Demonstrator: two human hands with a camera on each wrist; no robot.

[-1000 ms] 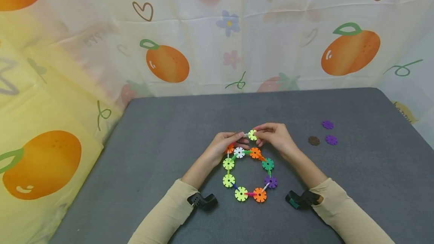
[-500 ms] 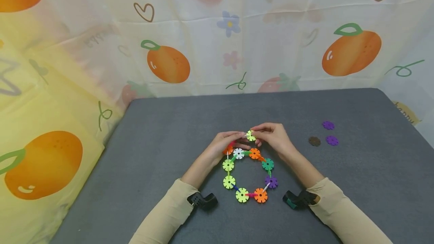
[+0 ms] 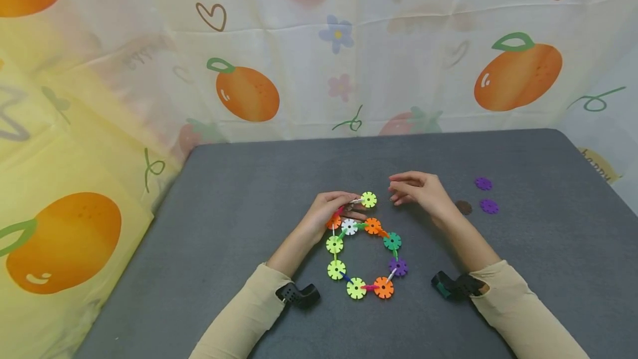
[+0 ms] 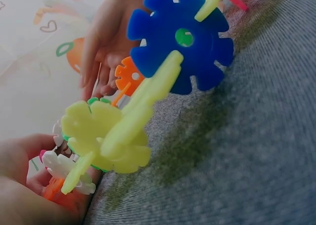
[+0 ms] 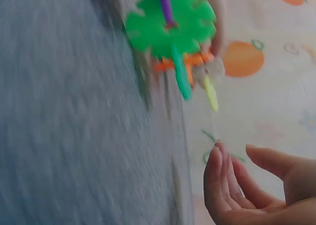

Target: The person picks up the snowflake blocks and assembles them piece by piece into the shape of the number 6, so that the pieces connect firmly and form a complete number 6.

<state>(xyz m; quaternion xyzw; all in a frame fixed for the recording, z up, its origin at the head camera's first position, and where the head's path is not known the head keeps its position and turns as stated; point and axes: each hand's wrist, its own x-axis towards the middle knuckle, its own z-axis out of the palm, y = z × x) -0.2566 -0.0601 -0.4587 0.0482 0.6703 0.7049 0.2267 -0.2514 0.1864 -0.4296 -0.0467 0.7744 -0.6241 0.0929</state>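
A ring of colourful snowflake discs, slotted together flat and edge-on, lies before me; its lower edge has a yellow-green disc (image 3: 356, 288). My left hand (image 3: 319, 218) pinches the linked pieces at the ring's far left corner, near an orange disc (image 3: 333, 221). From these fingers a white edge-on disc (image 3: 356, 201) sticks out, with another yellow-green disc on its end (image 3: 369, 199). To the right, my right hand (image 3: 421, 193) is apart from the chain, fingers loosely bent. In the right wrist view, nothing lies between the right thumb and fingers (image 5: 217, 170).
Two purple discs (image 3: 483, 183) lie loose on the grey table (image 3: 249, 181) at the right. Beside them a brown disc (image 3: 464, 207) is partly covered by the right hand. A fruit-printed cloth (image 3: 299, 43) hangs behind the table.
My right hand has let go of the yellow-green end disc and moved right, towards the loose discs. My left hand stays at the chain, which has shifted only slightly.
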